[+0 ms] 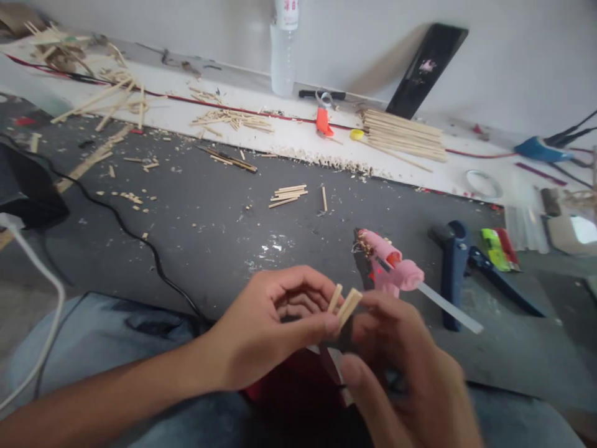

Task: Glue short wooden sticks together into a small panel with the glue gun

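Observation:
My left hand [280,323] is closed in a pinch above my lap, thumb and fingertips holding a few short wooden sticks [349,307] whose pale ends point up. Close on the right of these sticks is my right hand [410,373], its thumb and forefinger spread apart, slightly blurred. The forefinger tip is right beside the stick ends; whether it touches them I cannot tell. Beyond the right hand, a pink hot glue gun [392,261] lies on the dark table with a clear glue stick [450,308] in its back end.
Several cut sticks [288,195] and a single stick [324,199] lie mid-table. Dark-blue handled tools [454,274] and a lighter [497,249] are at right. Behind are long sticks [405,137], a bottle [283,56] and a stick pile [236,119]. A black cable [140,230] crosses the left.

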A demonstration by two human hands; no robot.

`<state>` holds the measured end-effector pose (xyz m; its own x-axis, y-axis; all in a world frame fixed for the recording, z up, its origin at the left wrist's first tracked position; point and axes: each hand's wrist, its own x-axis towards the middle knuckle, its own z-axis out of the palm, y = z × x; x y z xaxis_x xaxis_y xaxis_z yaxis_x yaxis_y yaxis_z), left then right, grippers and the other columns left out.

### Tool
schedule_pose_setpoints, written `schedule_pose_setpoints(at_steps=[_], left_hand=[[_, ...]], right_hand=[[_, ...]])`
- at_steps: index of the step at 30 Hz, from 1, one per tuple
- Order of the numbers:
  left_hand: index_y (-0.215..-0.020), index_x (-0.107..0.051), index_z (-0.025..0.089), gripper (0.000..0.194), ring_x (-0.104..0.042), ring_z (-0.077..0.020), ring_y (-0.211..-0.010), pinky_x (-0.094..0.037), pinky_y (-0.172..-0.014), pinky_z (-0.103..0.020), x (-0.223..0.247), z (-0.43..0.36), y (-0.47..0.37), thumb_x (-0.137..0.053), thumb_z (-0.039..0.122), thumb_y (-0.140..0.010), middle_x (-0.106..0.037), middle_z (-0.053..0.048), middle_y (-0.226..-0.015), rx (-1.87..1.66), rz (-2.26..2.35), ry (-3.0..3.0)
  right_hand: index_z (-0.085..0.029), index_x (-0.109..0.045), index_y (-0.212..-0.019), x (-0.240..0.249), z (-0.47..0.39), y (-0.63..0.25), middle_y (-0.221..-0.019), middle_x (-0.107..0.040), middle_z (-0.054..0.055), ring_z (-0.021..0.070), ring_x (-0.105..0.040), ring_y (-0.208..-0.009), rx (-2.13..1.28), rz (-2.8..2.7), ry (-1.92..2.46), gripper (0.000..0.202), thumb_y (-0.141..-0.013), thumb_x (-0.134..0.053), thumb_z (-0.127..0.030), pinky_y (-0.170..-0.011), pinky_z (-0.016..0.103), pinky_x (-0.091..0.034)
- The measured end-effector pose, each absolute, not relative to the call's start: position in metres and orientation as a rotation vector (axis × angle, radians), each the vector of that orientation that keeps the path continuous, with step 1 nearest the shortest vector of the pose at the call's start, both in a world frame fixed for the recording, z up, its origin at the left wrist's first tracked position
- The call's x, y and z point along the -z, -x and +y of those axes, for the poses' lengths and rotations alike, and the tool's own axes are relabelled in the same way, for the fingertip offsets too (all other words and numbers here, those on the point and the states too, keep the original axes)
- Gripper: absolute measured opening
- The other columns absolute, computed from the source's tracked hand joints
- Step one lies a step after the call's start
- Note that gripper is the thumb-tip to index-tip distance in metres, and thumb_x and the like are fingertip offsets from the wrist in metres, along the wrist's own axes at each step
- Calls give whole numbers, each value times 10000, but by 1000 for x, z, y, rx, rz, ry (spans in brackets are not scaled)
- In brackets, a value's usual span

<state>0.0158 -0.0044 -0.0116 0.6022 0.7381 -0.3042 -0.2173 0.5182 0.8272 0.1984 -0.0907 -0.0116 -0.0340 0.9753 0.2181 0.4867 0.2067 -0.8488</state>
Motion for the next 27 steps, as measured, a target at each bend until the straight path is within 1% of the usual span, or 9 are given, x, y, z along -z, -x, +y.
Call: schedule_pose_setpoints(at_steps=[1, 2, 4, 9, 13, 16, 18, 20, 27], left_hand=[[-931, -756, 187, 157, -671, -36, -739, -519, -707, -93, 10, -7, -14, -857, 137, -821, -747, 51, -820, -622, 711, -868], [-930, -763, 191, 119, -681, -37, -754, -525, -720, -92, 10, -9, -13, -840, 150, -848, -757, 48, -832, -615, 722, -901], [-923, -772, 196, 59, -714, -49, -796, -549, -767, -102, 13, -6, -8, -817, 186, -887, -778, 38, -858, -636, 770, -954], [-969, -781, 219, 126, -780, -100, -849, -623, -821, -163, 21, 18, 5, -853, 242, -868, -791, 33, -895, -891, 893, -869], [-977, -792, 212, 157, -793, -111, -829, -647, -758, -158, 16, 21, 8, -874, 217, -843, -786, 31, -882, -808, 810, -725], [-992, -777, 190, 196, -776, -88, -727, -631, -699, -130, 13, 12, 7, -880, 161, -827, -785, 24, -784, -702, 674, -669], [-959, -747, 176, 231, -757, -84, -663, -626, -656, -136, 13, 5, 5, -895, 112, -793, -785, 23, -743, -677, 622, -647], [-901, -710, 170, 251, -748, -85, -646, -626, -633, -144, 14, -2, 3, -900, 76, -768, -785, 24, -727, -661, 621, -621], [-822, -752, 151, 177, -712, -64, -628, -594, -622, -118, 16, -11, 6, -912, 112, -756, -777, 13, -692, -521, 693, -636]], right_hand=[[-244, -586, -1061, 15, -83, -191, -658, -574, -63, 72, -510, -450, -760, -1657, 1366, 64, -1042, -584, -306, -424, 166, -394], [-238, -563, -971, 18, -77, -185, -656, -555, -67, 65, -509, -472, -735, -1660, 1325, 70, -1041, -555, -233, -452, 159, -396], [-223, -499, -840, 26, -68, -179, -652, -530, -69, 53, -478, -486, -653, -1662, 1295, 207, -1039, -505, -165, -479, 159, -376], [-208, -468, -727, 46, -63, -173, -535, -423, -88, 57, -398, -428, -495, -1762, 1536, 306, -1009, -584, -231, -454, 199, -308], [-200, -540, -803, 43, -60, -173, -556, -471, -80, 69, -429, -441, -491, -1746, 1547, 235, -1024, -584, -266, -453, 201, -327], [-226, -609, -996, 31, -61, -175, -702, -588, -65, 59, -499, -503, -606, -1674, 1383, 93, -1047, -534, -209, -481, 165, -389], [-264, -625, -1126, 24, -62, -177, -803, -624, -50, 62, -540, -567, -728, -1578, 1273, 133, -1053, -535, -199, -516, 155, -438], [-278, -629, -1193, 20, -63, -178, -814, -618, -42, 71, -558, -603, -843, -1506, 1207, 172, -1059, -543, -211, -541, 161, -463], [-221, -661, -998, 24, -64, -179, -770, -575, -37, 59, -531, -636, -979, -1530, 1108, 167, -1065, -515, -177, -578, 179, -424]])
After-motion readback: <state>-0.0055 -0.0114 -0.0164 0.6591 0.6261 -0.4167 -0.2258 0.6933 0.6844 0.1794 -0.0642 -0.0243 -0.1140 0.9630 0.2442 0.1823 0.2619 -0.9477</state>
